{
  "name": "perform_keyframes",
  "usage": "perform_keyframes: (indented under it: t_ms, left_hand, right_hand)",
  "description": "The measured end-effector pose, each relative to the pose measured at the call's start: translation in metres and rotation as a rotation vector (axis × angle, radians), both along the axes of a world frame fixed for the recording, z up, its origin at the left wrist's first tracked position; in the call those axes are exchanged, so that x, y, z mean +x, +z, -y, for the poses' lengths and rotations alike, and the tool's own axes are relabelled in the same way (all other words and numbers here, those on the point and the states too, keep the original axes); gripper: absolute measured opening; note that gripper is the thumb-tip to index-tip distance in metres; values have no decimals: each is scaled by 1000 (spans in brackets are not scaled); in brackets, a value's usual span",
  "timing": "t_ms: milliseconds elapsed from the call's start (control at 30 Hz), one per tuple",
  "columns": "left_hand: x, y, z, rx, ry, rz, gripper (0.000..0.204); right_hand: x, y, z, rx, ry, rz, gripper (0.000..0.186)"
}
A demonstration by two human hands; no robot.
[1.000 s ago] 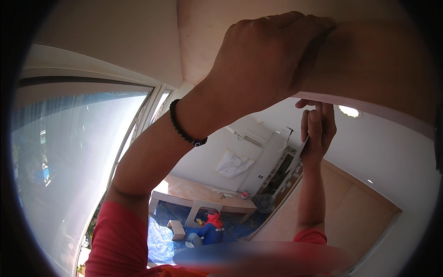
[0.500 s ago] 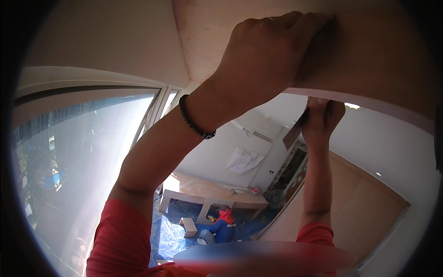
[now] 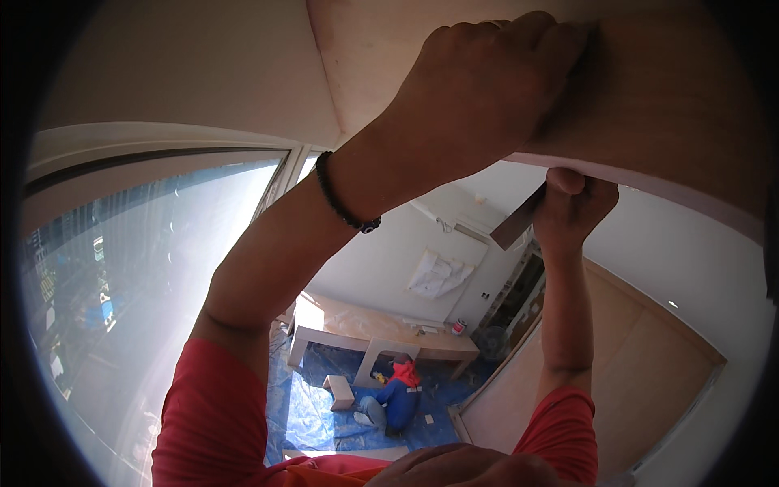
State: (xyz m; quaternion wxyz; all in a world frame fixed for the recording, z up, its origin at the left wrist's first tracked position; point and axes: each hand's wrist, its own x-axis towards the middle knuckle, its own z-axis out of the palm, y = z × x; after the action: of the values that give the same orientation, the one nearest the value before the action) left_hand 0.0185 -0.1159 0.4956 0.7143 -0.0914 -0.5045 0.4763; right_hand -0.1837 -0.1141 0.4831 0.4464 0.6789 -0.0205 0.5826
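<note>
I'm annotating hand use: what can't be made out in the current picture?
All in the head view:
Left hand: palm and anything under it, hidden by its back.
Flat strip: gripped end, hidden by the right hand.
Wooden panel: right end, cut off by the picture's dark edge.
Yellow thing by the co-worker: too small to identify.

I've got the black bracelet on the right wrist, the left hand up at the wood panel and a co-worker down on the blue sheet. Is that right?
Not quite: the head view shows the bracelet on the left wrist. The rest stands: left hand up at the wood panel, co-worker down on the blue sheet.
</note>
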Motion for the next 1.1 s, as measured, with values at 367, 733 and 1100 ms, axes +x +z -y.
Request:
perform_keyframes:
  t_ms: [367,733,1100]
  left_hand:
    - [-2,-2,8,-6,90,-54,55]
    - [0,2,18,-28,62,-14,55]
    - [-8,-1,33,46,82,-109,54]
  right_hand:
    - [-2,-2,-2,60,70,-7,67]
    - [-4,0,0,49,79,0,66]
    - [-1,-2,-3,72,82,28,70]
